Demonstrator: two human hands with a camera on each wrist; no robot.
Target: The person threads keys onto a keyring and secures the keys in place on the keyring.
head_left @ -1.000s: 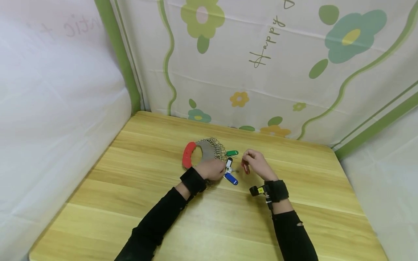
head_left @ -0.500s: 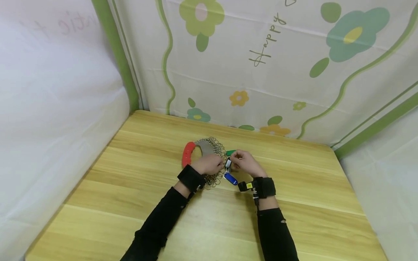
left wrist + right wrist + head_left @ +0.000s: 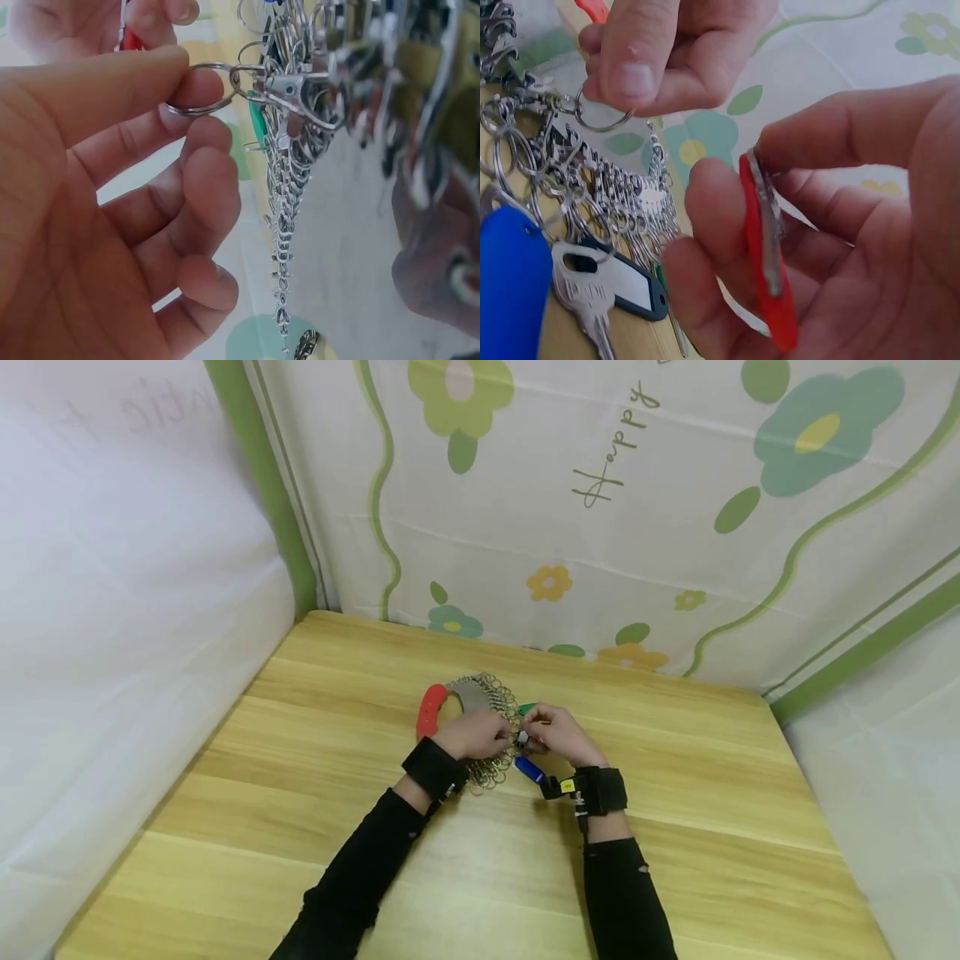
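Observation:
A large key ring holder with a grey curved plate [image 3: 472,696] and a red handle [image 3: 430,710] lies on the table, its outer edge lined with clips and rings. My left hand [image 3: 476,735] pinches one split ring [image 3: 195,112], which hangs from a metal clip [image 3: 289,91], between thumb and forefinger. Just to the right, my right hand [image 3: 566,735] holds a red key tag [image 3: 782,315] with a key [image 3: 768,240] against it, gripped by thumb and fingers. The tag stands edge-on in the right wrist view, a short way from the ring.
A blue key tag [image 3: 510,285], a silver key [image 3: 585,292] and a black key tag [image 3: 656,296] hang on nearby rings. Behind my right hand shows part of a green tag [image 3: 527,708]. The wooden table [image 3: 712,827] meets patterned fabric at the back.
My right hand has moved left with the red key tag, from beside the holder to close by my left hand. My left hand has shifted slightly up and stays at the holder's edge.

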